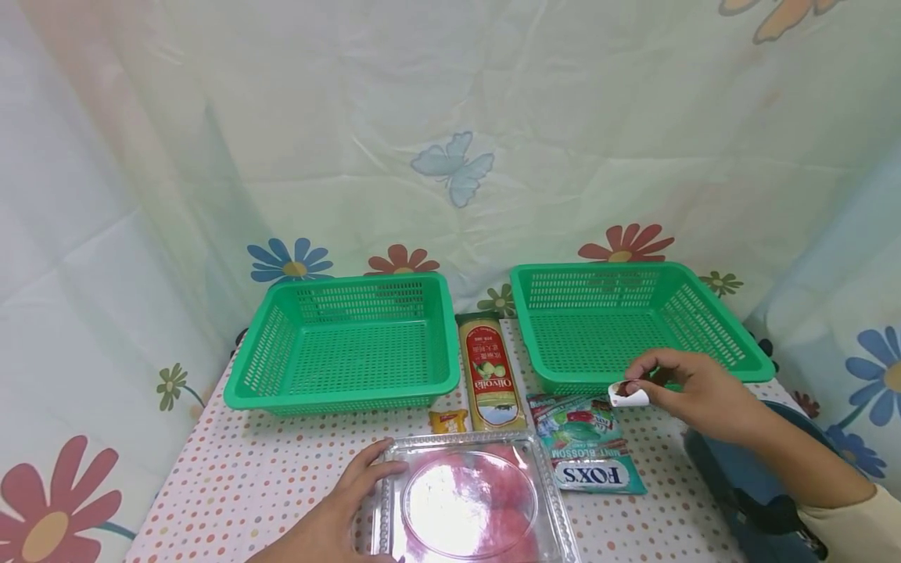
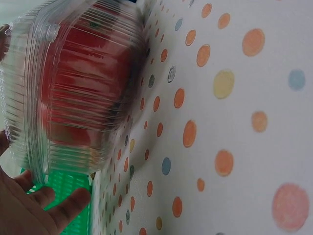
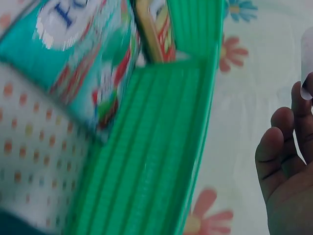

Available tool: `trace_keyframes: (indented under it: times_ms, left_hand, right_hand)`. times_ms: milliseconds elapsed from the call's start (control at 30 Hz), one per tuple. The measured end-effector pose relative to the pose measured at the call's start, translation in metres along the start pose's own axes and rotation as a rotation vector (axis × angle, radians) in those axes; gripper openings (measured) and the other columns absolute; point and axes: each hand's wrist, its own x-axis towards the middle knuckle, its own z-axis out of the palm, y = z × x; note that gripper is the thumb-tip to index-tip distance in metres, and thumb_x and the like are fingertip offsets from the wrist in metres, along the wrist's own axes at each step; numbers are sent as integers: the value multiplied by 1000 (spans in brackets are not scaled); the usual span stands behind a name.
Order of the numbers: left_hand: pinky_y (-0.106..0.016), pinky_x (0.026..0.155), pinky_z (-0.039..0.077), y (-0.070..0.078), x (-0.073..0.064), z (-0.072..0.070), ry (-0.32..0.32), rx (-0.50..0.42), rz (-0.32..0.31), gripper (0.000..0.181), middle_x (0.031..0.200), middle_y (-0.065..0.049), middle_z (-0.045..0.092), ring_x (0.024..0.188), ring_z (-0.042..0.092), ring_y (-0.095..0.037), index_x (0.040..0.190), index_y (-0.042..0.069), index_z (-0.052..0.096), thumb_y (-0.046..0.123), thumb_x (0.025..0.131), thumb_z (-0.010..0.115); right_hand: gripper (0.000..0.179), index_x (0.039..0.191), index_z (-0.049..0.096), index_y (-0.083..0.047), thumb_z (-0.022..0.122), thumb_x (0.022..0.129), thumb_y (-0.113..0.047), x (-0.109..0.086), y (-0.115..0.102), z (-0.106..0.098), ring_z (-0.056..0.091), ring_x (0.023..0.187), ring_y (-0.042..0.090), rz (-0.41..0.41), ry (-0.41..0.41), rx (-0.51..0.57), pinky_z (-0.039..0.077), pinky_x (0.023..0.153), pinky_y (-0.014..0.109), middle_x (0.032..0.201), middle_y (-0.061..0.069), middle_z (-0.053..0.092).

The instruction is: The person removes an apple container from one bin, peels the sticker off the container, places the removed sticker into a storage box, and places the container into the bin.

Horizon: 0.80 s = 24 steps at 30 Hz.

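Observation:
My left hand (image 1: 336, 512) lies at the left edge of a clear plastic container (image 1: 556, 512) with red contents. In the left wrist view, outstretched fingers (image 2: 71, 208) lie beside the container's ribbed wall. My right hand (image 1: 697, 391) pinches a small white item (image 1: 629, 396) with a brown patch, just in front of the right green basket (image 1: 598, 270). Its exact kind is unclear; only part of the pale item (image 3: 307, 56) shows in the right wrist view. Below it on the table lies a teal Fox's Mint Blossom candy bag (image 1: 587, 450).
Left of centre stands another green basket (image 1: 345, 403). Between the baskets lies an Olivoilà oil container (image 1: 490, 375), with a small yellow packet (image 1: 448, 422) beside it. Near the right forearm is a dark blue object (image 1: 749, 477), partly hidden. A dotted cloth (image 1: 281, 469) covers the table.

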Motion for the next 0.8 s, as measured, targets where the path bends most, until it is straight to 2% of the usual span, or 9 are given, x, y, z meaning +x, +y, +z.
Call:
trace_keyframes:
  times_ms: [133,267,467,600,700,800]
  left_hand:
    - [-55,99,46,0,0,0,-3,-4,3,94,168,-5,10,144,24,-49,157,39,34,42,80,87]
    - [-58,99,45,0,1,0,-11,-14,0,94,168,-7,10,144,23,-49,157,39,33,41,80,87]
    - [-61,100,43,0,1,0,-9,-17,-11,94,168,-6,9,145,21,-49,157,40,33,41,80,88]
    - [-60,101,43,0,1,1,3,-5,0,93,168,-6,10,145,22,-49,157,38,34,40,81,88]
    - [-59,102,43,-1,1,2,2,-8,-9,93,168,-4,10,146,21,-48,157,39,34,41,81,88]
    - [-58,103,42,-1,0,2,-1,-20,-23,93,169,-3,9,147,20,-47,156,40,34,40,80,88]
  right_hand:
    - [18,107,69,-15,68,97,0,-6,22,-18,63,80,6,45,16,-18,45,55,29,103,-11,66]
    - [14,108,70,-14,69,98,-4,-15,43,-32,64,79,4,97,44,-34,49,56,29,102,-19,66]
    - [12,108,70,-8,64,100,-1,-29,70,-44,65,82,0,125,57,-42,54,60,28,102,-23,64]
    - [11,109,70,-6,64,101,-4,-38,83,-48,60,81,-6,193,56,-109,53,60,27,103,-15,64]
    - [11,110,70,-3,64,101,-3,-46,89,-50,57,80,-9,248,49,-165,52,60,28,105,2,66]
    - [11,111,70,-2,64,101,-4,-54,95,-52,57,77,-5,296,28,-199,54,63,36,109,16,65]
